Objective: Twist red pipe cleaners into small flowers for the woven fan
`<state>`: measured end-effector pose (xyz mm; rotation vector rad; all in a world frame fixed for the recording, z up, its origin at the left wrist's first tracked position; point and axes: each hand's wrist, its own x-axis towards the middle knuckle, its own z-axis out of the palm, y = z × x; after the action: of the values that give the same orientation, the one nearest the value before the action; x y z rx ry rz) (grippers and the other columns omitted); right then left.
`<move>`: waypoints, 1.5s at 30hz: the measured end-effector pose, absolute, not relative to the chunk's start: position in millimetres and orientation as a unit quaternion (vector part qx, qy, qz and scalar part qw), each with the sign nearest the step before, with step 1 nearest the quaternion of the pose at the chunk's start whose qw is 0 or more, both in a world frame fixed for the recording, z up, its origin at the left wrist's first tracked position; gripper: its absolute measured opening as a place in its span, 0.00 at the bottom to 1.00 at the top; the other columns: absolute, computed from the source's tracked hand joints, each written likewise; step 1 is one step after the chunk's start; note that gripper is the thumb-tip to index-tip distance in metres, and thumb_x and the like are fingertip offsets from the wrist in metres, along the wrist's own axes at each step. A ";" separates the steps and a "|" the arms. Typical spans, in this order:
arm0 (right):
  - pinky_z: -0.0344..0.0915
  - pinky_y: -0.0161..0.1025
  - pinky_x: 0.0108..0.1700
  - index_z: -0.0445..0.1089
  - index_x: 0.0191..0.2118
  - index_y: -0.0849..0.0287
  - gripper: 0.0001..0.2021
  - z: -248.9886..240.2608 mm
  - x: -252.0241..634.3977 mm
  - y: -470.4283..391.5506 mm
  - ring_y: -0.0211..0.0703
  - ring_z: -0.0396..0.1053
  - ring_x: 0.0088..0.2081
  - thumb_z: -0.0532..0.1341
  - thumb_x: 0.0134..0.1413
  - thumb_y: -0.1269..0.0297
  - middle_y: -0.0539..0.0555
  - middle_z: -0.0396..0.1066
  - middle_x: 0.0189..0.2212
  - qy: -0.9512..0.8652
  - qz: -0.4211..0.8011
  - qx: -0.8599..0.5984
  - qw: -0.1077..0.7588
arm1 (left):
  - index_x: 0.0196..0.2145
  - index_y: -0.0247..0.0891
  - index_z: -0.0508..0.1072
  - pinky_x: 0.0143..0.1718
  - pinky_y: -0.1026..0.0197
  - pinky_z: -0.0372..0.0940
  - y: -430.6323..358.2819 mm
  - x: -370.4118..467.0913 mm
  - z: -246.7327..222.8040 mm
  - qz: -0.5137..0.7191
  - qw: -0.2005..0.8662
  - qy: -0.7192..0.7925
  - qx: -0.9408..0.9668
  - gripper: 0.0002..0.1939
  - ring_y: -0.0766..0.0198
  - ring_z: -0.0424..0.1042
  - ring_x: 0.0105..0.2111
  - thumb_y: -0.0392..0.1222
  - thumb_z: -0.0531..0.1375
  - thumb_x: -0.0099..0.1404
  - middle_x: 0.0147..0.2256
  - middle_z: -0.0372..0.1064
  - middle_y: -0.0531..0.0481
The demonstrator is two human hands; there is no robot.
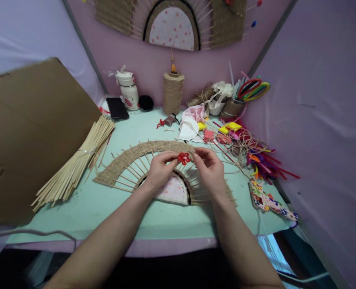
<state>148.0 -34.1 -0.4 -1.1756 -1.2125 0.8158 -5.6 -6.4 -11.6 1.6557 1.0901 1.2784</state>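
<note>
A small red flower-shaped ornament is pinched between the thumb and fingers of my left hand. Close to its right side, my right hand has thumb and fingertips pressed together; what lies between them, if anything, is too small to make out. Beneath both hands a woven fan-shaped piece lies flat on the table, with a twine band along its outer arc and thin sticks radiating inward. Its white half-round centre has pink spots and a black edge, partly covered by my left hand.
At left, a bundle of sticks leans near a cardboard sheet. Behind stand a twine cone, a bottle and a phone. Pipe cleaners, loose twine and a patterned glue gun lie at right.
</note>
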 end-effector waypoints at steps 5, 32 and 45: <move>0.63 0.44 0.45 0.72 0.36 0.52 0.04 2.6 137.9 -43.9 0.45 0.66 0.41 0.62 0.53 0.66 0.54 0.68 0.35 -0.646 0.148 -0.468 0.584 | 0.31 0.37 0.77 0.38 0.62 0.64 -10.8 -2.7 -10.1 0.552 0.349 0.447 0.611 0.05 0.64 0.71 0.34 0.37 0.61 0.58 0.32 0.74 0.48; 0.66 0.46 0.42 0.71 0.40 0.55 0.07 -6.8 139.4 -38.3 0.45 0.65 0.40 0.62 0.54 0.69 0.54 0.65 0.36 -0.710 -0.008 -0.470 0.525 | 0.25 0.35 0.75 0.36 0.63 0.63 -10.1 5.4 -14.1 0.583 0.545 0.436 0.417 0.09 0.66 0.69 0.30 0.40 0.69 0.47 0.26 0.72 0.52; 0.64 0.43 0.40 0.71 0.37 0.56 0.04 -7.3 135.9 -39.3 0.44 0.65 0.38 0.60 0.56 0.68 0.54 0.68 0.33 -0.717 -0.015 -0.467 0.517 | 0.24 0.36 0.72 0.33 0.64 0.63 -16.9 8.8 -8.3 0.586 0.481 0.449 0.473 0.06 0.67 0.69 0.28 0.39 0.66 0.50 0.25 0.71 0.53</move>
<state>135.9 -39.3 -7.3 -1.1200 -1.7219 -0.0372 8.8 -16.9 -8.3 1.1539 1.0962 1.4281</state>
